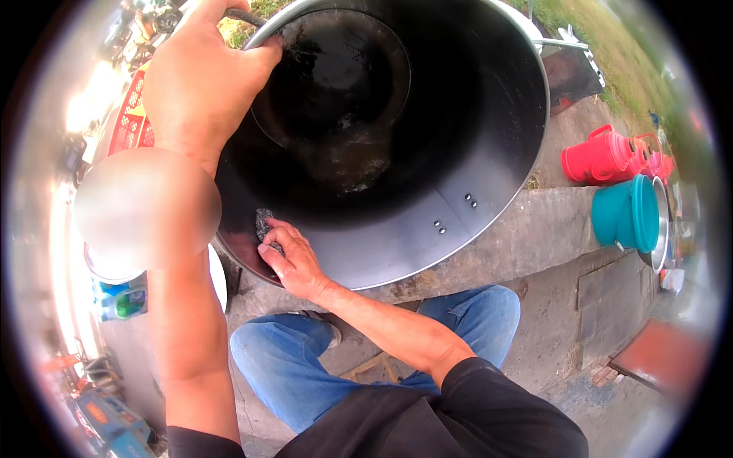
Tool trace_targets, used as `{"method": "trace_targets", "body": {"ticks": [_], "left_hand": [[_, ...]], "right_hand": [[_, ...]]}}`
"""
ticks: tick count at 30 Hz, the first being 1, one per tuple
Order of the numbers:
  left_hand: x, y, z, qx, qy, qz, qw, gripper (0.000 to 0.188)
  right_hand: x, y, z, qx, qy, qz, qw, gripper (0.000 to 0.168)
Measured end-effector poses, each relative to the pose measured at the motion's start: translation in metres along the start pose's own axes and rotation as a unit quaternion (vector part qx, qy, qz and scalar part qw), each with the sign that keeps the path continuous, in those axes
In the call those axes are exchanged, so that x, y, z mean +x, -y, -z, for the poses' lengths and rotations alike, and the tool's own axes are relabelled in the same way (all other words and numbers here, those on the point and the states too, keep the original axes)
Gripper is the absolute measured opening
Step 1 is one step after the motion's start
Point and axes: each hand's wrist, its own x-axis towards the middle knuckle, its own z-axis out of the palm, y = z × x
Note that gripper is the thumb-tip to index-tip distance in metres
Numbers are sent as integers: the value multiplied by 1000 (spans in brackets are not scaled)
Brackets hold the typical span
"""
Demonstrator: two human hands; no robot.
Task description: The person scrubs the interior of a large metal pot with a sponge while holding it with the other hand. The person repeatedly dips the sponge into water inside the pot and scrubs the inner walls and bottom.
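A large metal pot [395,252] lies tipped towards me, its wide mouth facing up at me. Its inside is dark, with a wet, shiny patch [338,166] low in it. My left hand [206,86] is clamped over the pot's upper left rim, thumb inside, close to a dark handle [245,17]. Down at the lower left of the mouth, my right hand [295,260] pinches a steel wool scrubber [263,222] against the inner wall. Paired rivets [439,227] show on the wall to the right of that hand.
The pot sits at a concrete ledge [532,229] in front of my knees. Along it to the right are a teal bucket [618,212] and several pink-red jugs [595,157]. A red plastic crate [129,123] stands to the left. A reddish board [658,355] lies at lower right.
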Motion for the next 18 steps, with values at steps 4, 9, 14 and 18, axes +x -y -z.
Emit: {"method": "trace_targets", "body": {"ticks": [4, 9, 14, 18], "left_hand": [[-1, 13, 5, 7, -3, 2, 1000, 42], [-3, 22, 14, -3, 8, 0, 1000, 43], [-1, -3, -4, 4, -7, -30, 1000, 47], [2, 6, -2, 18, -4, -26, 1000, 48]], "right_hand": [[-34, -68, 78, -268, 126, -19, 955, 23], [5, -48, 271, -741, 50, -27, 669, 30], [-18, -20, 28, -266, 26, -131, 955, 31], [-35, -38, 34, -233, 16, -2, 972, 28]]}}
